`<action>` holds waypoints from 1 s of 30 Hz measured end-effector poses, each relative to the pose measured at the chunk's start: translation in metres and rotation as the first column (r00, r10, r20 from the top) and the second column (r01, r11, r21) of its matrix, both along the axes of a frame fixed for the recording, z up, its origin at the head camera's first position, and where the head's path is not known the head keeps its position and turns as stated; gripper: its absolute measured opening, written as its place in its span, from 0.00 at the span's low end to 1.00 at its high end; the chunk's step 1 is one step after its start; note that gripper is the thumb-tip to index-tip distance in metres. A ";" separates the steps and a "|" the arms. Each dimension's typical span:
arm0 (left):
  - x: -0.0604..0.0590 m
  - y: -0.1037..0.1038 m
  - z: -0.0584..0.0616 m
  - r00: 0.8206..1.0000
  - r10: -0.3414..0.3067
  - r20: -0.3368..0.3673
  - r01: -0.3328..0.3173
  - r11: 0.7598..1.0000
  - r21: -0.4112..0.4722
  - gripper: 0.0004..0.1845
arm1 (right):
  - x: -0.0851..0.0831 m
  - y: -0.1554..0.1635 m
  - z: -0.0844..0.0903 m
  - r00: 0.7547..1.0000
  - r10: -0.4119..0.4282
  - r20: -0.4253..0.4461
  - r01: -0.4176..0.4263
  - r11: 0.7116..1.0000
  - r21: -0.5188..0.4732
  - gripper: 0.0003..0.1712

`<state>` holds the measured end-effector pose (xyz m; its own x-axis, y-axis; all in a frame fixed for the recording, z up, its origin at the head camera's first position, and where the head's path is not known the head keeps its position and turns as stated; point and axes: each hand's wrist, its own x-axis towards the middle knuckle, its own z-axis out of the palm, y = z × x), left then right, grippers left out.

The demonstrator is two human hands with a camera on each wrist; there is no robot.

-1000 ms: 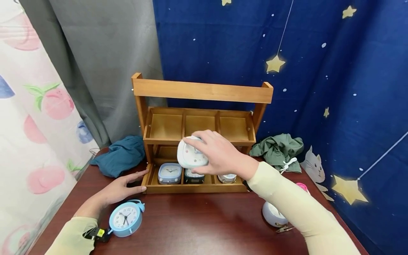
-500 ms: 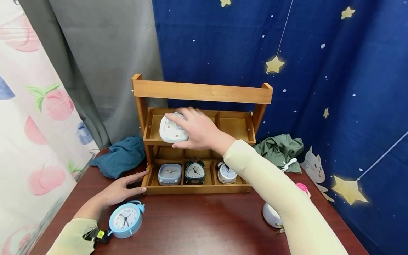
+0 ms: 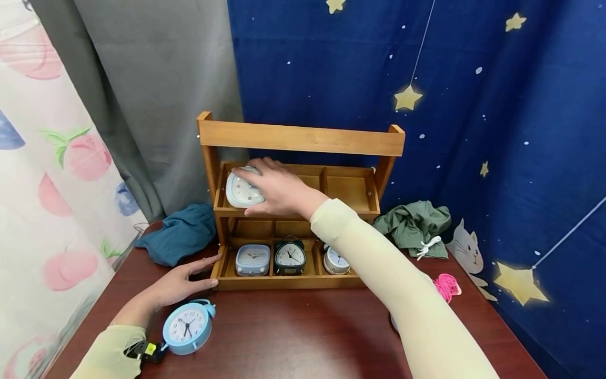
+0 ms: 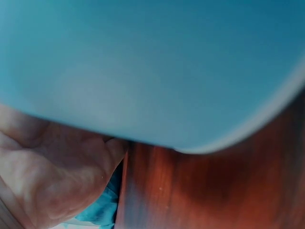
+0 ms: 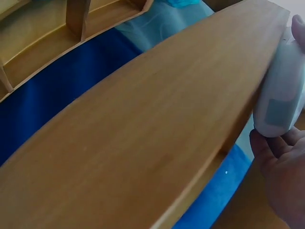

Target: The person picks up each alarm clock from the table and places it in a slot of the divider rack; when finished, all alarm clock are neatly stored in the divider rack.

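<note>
**Operator:** Head view, from my remote desk: the right hand (image 3: pixel 279 190) curls round a white clock (image 3: pixel 241 190) and has it in the upper-left compartment of the wooden rack (image 3: pixel 301 138). The right wrist view shows that clock's pale back (image 5: pixel 282 98) tucked under the rack's top bar, fingers below it.

**Desk:** And the left hand?

**Operator:** The left hand (image 3: pixel 177 284) lies flat on the table, fingers straight, tips against the rack's lower-left corner, gripping nothing. (Its wrist camera is mostly filled by a blur of blue.)

**Desk:** How far along?

**Operator:** I judge it past halfway. The rack's bottom row holds three clocks: a square blue clock (image 3: pixel 252 259), a black clock (image 3: pixel 290 256) and a silver clock (image 3: pixel 335 260). The white one is in its slot but not released. A round blue clock (image 3: pixel 186 326) waits on the table in front of the rack, left, and two upper compartments stand bare.
</note>
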<state>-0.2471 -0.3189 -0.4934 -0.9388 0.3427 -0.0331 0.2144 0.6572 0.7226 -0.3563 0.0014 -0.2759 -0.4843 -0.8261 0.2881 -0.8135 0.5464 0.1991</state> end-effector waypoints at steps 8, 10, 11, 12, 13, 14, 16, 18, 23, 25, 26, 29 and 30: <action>-0.001 0.003 0.001 1.000 0.004 -0.002 -0.004 1.000 -0.007 0.44 | -0.005 -0.006 -0.003 0.994 -0.060 0.094 0.058 0.998 0.025 0.63; -0.001 0.003 0.001 1.000 -0.001 -0.006 0.001 1.000 -0.007 0.44 | -0.006 -0.006 -0.002 0.990 -0.072 0.124 0.070 0.997 0.021 0.64; -0.001 0.003 0.001 1.000 -0.004 -0.007 0.004 1.000 -0.008 0.44 | -0.006 -0.006 -0.002 0.987 -0.074 0.144 0.072 0.997 0.015 0.63; -0.001 0.003 0.001 1.000 0.002 -0.002 -0.002 1.000 -0.004 0.44 | -0.006 -0.006 -0.002 0.984 -0.074 0.161 0.073 0.997 0.015 0.63; -0.001 0.003 0.001 1.000 0.002 -0.002 -0.002 1.000 -0.005 0.45 | -0.007 -0.007 -0.002 0.982 -0.076 0.175 0.074 0.997 0.018 0.63; -0.001 0.003 0.002 1.000 0.004 0.000 -0.004 1.000 -0.006 0.45 | -0.008 -0.007 -0.002 0.979 -0.077 0.188 0.074 0.997 0.022 0.63; -0.001 0.003 0.001 1.000 0.006 0.002 -0.006 1.000 -0.011 0.45 | -0.009 -0.007 -0.003 0.977 -0.073 0.200 0.069 0.997 0.028 0.61; -0.001 0.003 0.000 1.000 0.012 0.006 -0.012 1.000 -0.018 0.46 | -0.010 -0.006 -0.006 0.977 -0.078 0.197 0.072 0.997 0.041 0.60; -0.001 0.003 -0.001 1.000 0.008 0.008 -0.008 1.000 -0.014 0.46 | -0.009 -0.004 -0.012 0.987 -0.077 0.142 0.068 0.996 0.065 0.58; -0.002 0.003 -0.001 1.000 0.005 0.008 -0.005 1.000 -0.007 0.46 | -0.008 -0.003 -0.014 0.992 -0.068 0.109 0.061 0.996 0.066 0.57; -0.002 0.003 -0.001 1.000 0.004 0.009 -0.004 1.000 -0.005 0.46 | -0.007 -0.002 -0.015 0.994 -0.065 0.092 0.059 0.996 0.067 0.56; -0.002 0.003 0.000 1.000 0.007 0.012 -0.007 1.000 -0.012 0.46 | -0.006 -0.002 -0.020 0.997 -0.058 0.049 0.055 0.996 0.074 0.52; -0.002 0.003 0.000 1.000 0.007 0.014 -0.007 1.000 -0.013 0.46 | -0.005 -0.002 -0.022 0.997 -0.060 0.042 0.056 0.995 0.077 0.51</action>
<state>-0.2494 -0.3160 -0.4937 -0.9408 0.3353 -0.0503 0.1997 0.6678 0.7170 -0.3617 -0.0005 -0.2976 -0.5428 -0.8149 0.2031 -0.7899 0.5775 0.2060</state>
